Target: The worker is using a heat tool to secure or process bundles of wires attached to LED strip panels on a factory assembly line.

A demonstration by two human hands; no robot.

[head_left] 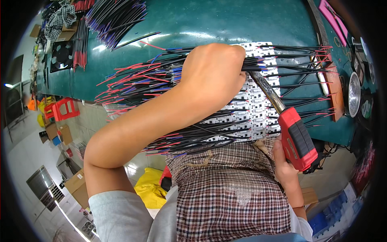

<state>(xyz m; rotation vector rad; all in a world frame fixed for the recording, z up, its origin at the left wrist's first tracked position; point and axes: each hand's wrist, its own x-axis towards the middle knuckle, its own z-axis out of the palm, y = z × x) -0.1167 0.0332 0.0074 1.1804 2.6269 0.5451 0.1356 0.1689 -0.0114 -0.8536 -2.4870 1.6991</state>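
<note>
My left hand (pixel 215 68) reaches across the work, its fingers closed round a bundle of black wires (pixel 254 63) that pokes out on its right side. Below and to the right, my right hand (pixel 287 171) grips the red and black handle of a soldering iron (pixel 296 137). The iron's metal barrel slants up and left, its tip close to my left fingers and partly hidden by them. Under both lies a panel of white circuit boards (pixel 258 107). Black wires with red and blue ends (pixel 141 82) stick out along its left, and thinner pairs (pixel 310 82) on its right.
The green table (pixel 193 20) carries a heap of black wires (pixel 117 20) at the far left and a black fan (pixel 61 55) near it. A wooden block (pixel 336 97) and a metal bowl (pixel 353 94) stand at the right edge. Red stools (pixel 64 109) are on the floor.
</note>
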